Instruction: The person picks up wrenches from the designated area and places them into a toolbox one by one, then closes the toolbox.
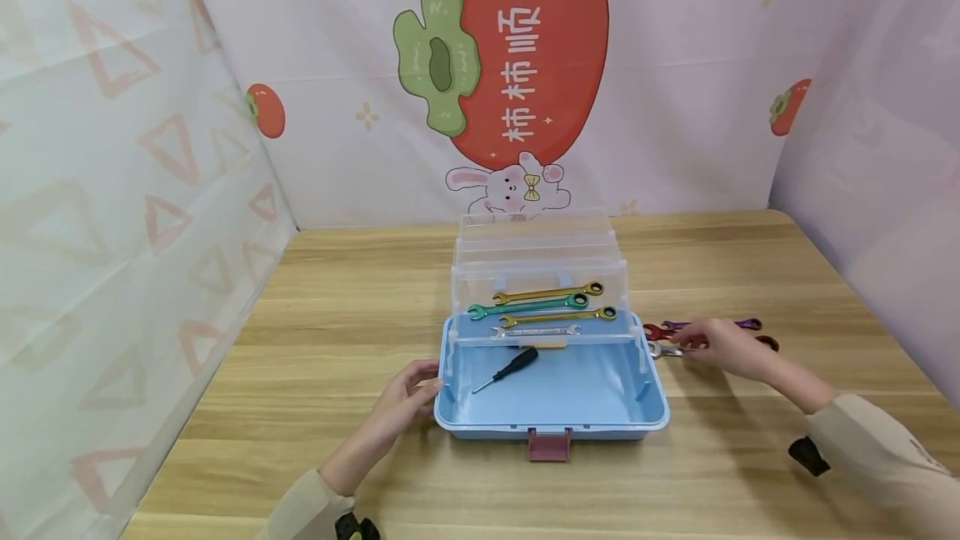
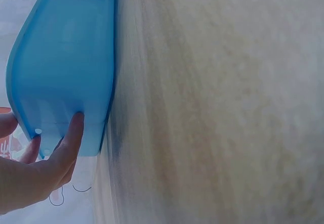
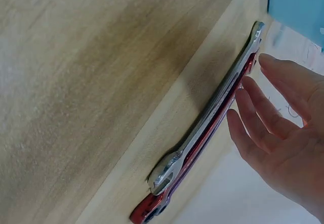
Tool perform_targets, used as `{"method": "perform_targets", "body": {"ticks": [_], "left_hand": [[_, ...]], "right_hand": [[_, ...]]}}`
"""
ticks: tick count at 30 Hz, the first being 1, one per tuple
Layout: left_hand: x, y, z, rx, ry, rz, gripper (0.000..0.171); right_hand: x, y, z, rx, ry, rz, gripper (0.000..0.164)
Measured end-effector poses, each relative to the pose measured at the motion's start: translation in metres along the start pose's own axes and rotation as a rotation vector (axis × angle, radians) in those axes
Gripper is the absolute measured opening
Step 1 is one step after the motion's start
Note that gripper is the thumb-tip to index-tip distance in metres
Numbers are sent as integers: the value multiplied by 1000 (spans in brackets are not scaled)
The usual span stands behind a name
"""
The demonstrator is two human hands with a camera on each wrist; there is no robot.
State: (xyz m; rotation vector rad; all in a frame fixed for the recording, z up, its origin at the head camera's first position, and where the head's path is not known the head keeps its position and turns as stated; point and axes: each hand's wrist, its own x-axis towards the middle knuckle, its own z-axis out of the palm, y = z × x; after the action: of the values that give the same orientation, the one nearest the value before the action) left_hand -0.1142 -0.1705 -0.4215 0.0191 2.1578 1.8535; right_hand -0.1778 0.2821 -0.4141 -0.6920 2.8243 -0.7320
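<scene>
A light blue toolbox [image 1: 495, 430] stands unfolded on the wooden table. My left hand [image 1: 408, 398] touches its left side wall; in the left wrist view the fingertips rest on the blue plastic. To the right of the box lie a silver wrench [image 3: 215, 100], a red wrench [image 3: 147, 208] and a purple wrench [image 1: 750, 324], side by side. Just over them is my right hand [image 1: 723, 347], fingers extended and nothing gripped. A black-handled screwdriver [image 1: 519, 362] lies inside the box. On its clear tray rest a green wrench [image 1: 528, 305], two gold wrenches [image 1: 558, 317] and a silver wrench [image 1: 535, 330].
The box's clear lid [image 1: 536, 227] is raised at the back, and a mauve latch [image 1: 549, 445] hangs at the front. Wood-grain table [image 1: 315, 340] surrounds the box. Printed fabric [image 1: 352, 65] hangs behind and at both sides.
</scene>
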Motion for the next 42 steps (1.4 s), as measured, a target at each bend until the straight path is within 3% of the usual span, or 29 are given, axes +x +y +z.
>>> {"method": "perform_targets", "body": {"ticks": [27, 34, 42], "left_hand": [[0, -1, 0, -17, -6, 4, 44], [-1, -3, 1, -24, -8, 11, 43], [0, -3, 0, -18, -6, 13, 44]], "right_hand": [[8, 6, 1, -38, -93, -5, 14], [11, 9, -3, -56, -99, -45, 12], [14, 13, 0, 16, -141, -110, 15]]}}
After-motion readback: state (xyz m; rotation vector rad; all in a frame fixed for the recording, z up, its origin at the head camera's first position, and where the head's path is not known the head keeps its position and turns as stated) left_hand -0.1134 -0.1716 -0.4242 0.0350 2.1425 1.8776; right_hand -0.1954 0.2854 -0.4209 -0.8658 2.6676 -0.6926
